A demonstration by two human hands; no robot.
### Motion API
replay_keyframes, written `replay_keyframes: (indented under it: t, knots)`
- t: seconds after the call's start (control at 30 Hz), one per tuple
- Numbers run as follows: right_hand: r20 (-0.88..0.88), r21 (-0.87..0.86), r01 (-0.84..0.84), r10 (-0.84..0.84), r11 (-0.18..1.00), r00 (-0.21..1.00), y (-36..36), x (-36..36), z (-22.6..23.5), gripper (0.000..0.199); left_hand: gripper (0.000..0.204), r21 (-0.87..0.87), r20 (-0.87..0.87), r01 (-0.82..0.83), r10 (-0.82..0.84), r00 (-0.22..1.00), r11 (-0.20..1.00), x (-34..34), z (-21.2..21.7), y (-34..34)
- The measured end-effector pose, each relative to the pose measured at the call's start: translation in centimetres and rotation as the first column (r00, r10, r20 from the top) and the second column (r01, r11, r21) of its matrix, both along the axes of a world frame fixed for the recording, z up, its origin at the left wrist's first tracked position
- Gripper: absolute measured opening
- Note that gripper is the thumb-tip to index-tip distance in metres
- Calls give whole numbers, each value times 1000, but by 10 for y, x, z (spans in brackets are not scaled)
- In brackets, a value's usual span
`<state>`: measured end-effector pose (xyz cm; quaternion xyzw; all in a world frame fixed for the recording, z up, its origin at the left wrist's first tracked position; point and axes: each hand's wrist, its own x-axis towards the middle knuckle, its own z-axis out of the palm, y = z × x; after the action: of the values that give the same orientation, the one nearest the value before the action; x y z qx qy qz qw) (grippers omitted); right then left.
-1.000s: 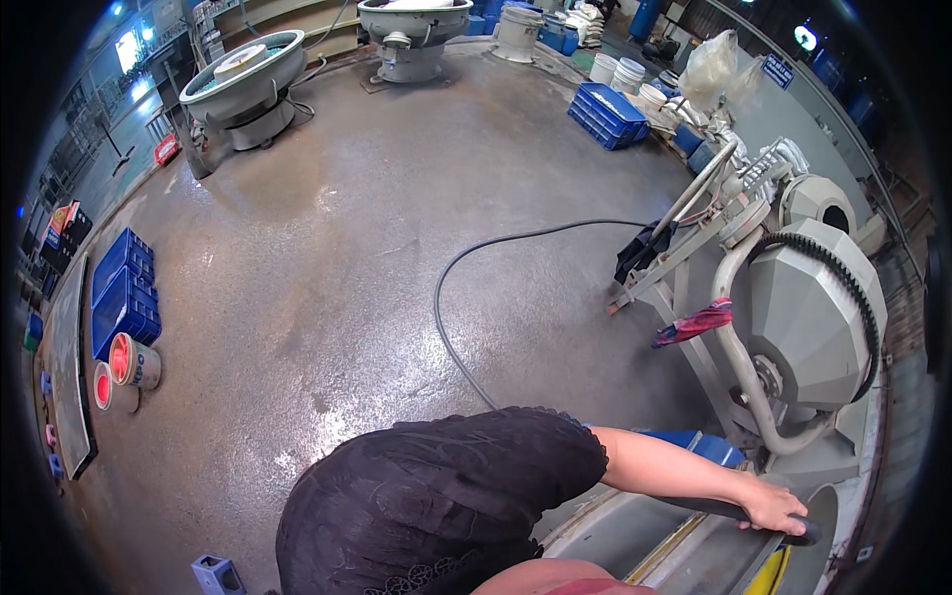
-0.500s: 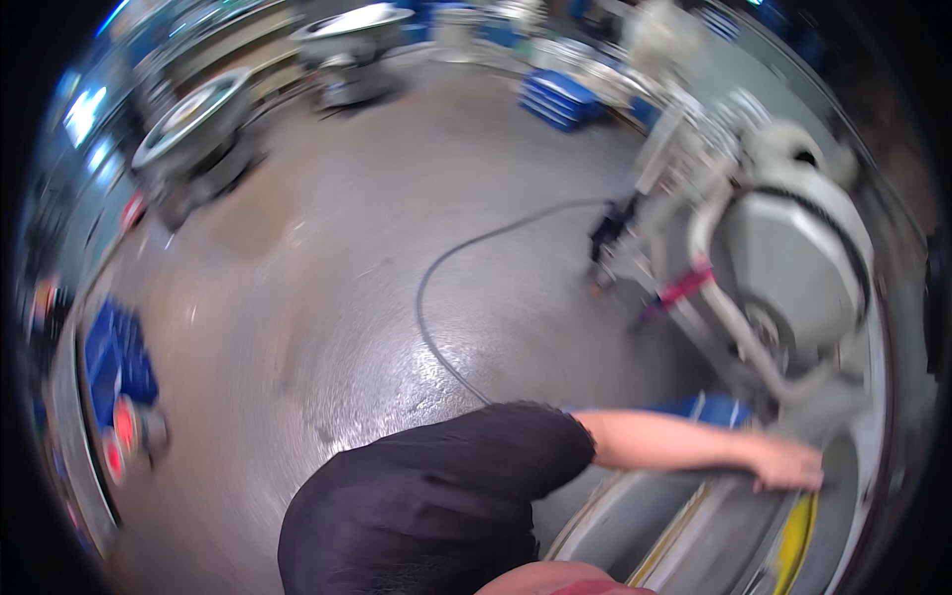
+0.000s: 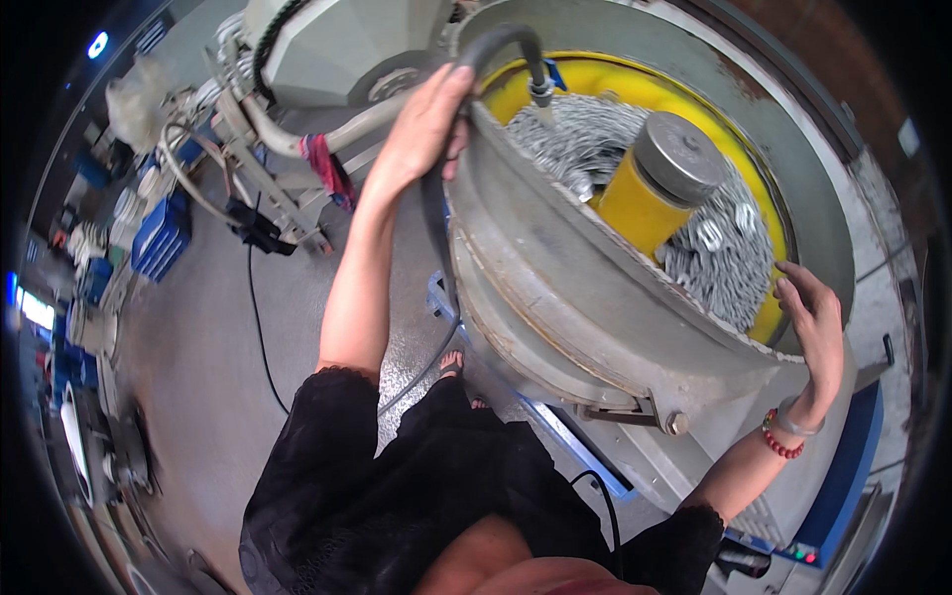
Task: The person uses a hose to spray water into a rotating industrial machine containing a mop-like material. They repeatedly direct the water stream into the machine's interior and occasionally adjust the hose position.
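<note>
A large round grey vibratory tub (image 3: 555,268) with a yellow lining (image 3: 769,213) stands before me. Many small shiny grey metal pieces (image 3: 709,283) fill it around a yellow centre post (image 3: 635,205) with a round metal cap (image 3: 680,157). At the left of the rim, my left hand (image 3: 424,127) is closed round a dark hose (image 3: 506,38), which bends over the rim and ends in a metal fitting above the pieces. My right hand (image 3: 815,322) hangs over the right side of the rim, fingers loosely bent and apart, holding nothing.
A grey many-sided drum machine (image 3: 342,50) stands behind on the left, a red cloth (image 3: 325,171) tied to its pipe frame. Blue crates (image 3: 161,236) are stacked farther left. A cable (image 3: 255,332) runs over the floor. Lit buttons (image 3: 805,555) sit low at the right.
My view has swung right, from the open floor to the tub. The outstretched arm at the right is no longer there; both my hands now show at the tub's rim.
</note>
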<state>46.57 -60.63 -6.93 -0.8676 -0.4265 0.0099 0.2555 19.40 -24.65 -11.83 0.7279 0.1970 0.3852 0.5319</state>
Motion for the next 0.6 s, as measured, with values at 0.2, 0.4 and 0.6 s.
replay_keyframes:
  t: [0.2,0.4,0.6]
  knots:
    - [8,-51,59,-58,997,998,6,-9,8,31,50,-7,-36,-34,34,999,999,2,-1,-3]
    - [33,-14,2,-2,1000,999,-1,-3,0,31,51,17,-68,-57,58,996,998,-1,1,-8]
    - [8,-5,20,-20,1000,1000,1,-4,0,30,52,12,-72,-69,69,995,998,-2,-2,-5]
